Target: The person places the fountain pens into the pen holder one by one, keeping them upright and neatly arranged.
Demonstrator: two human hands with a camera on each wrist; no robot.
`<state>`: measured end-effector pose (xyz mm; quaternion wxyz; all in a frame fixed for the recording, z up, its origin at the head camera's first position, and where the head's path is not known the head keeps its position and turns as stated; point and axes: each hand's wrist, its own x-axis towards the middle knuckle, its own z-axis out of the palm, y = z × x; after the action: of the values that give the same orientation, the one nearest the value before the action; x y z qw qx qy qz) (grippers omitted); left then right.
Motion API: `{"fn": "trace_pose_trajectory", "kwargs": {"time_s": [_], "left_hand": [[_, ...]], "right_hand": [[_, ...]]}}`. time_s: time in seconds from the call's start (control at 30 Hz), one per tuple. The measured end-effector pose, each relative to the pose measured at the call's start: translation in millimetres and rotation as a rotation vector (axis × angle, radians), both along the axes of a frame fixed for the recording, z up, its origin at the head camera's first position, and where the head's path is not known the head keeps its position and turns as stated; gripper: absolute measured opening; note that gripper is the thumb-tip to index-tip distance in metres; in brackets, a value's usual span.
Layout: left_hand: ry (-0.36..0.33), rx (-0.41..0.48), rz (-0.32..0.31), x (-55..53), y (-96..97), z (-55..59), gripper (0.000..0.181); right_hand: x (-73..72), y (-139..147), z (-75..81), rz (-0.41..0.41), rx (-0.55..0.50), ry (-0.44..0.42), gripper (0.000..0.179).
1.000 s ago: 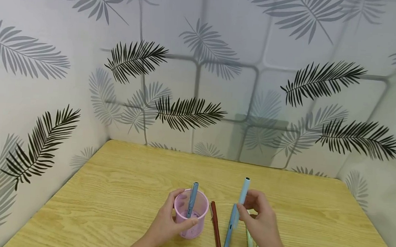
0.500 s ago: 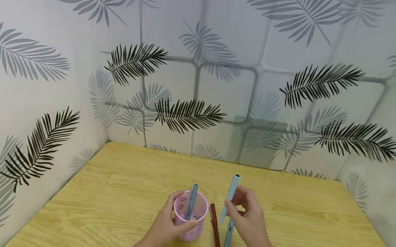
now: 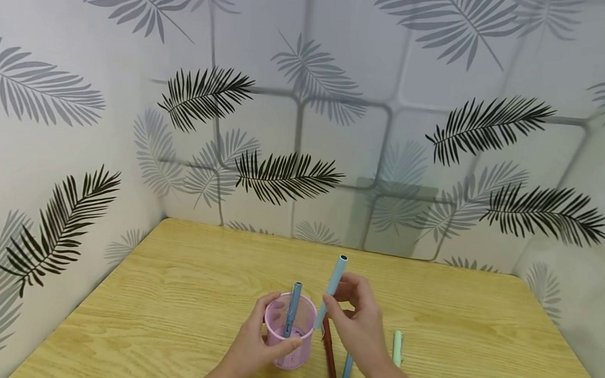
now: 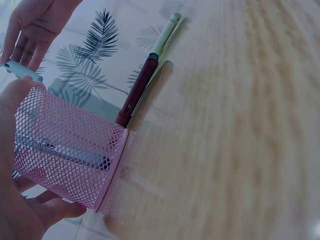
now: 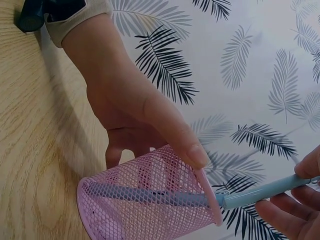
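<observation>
My left hand (image 3: pixel 251 342) grips a pink mesh pen cup (image 3: pixel 298 359) round its side, the thumb across the front. A blue-grey pen (image 3: pixel 293 310) leans inside it, seen through the mesh in both wrist views. My right hand (image 3: pixel 362 325) pinches a light blue pen (image 3: pixel 334 283) between thumb and fingers, tilted, its lower end right at the cup's right rim in the head view. Just right of the cup a dark red pen (image 3: pixel 330 361) lies on the table. Beside it, a blue pen (image 3: pixel 347 372) is partly hidden by the right hand.
A pale green pen (image 3: pixel 397 348) lies right of the right hand, partly covered by the wrist. The wood-grain table (image 3: pixel 214 276) runs back to a leaf-patterned wall (image 3: pixel 327 213). A dark device (image 5: pixel 31 17) sits at the left sleeve in the right wrist view.
My right hand has carried the light blue pen leftward, from above the blue pen to the cup's rim. The left hand and cup have stayed in place.
</observation>
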<state>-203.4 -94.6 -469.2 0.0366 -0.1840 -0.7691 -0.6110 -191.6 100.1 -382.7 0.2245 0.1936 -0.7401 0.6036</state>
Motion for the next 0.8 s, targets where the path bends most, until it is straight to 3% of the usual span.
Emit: {"fn": "trace_pose_trajectory", "kwargs": {"time_s": [0.23, 0.63, 0.8], "left_hand": [[0.005, -0.005, 0.000, 1.0, -0.3, 0.8, 0.076], [-0.018, 0.022, -0.025, 0.8, -0.1, 1.1, 0.074], [-0.031, 0.031, -0.033, 1.6, -0.3, 2.2, 0.076]], "right_hand": [[5.3, -14, 8.5, 0.018, -0.011, -0.012, 0.033], [-11.7, -12, -19.9, 0.019, 0.103, -0.149, 0.033], [-13.2, -12, -22.9, -0.004, 0.167, -0.142, 0.032]]}}
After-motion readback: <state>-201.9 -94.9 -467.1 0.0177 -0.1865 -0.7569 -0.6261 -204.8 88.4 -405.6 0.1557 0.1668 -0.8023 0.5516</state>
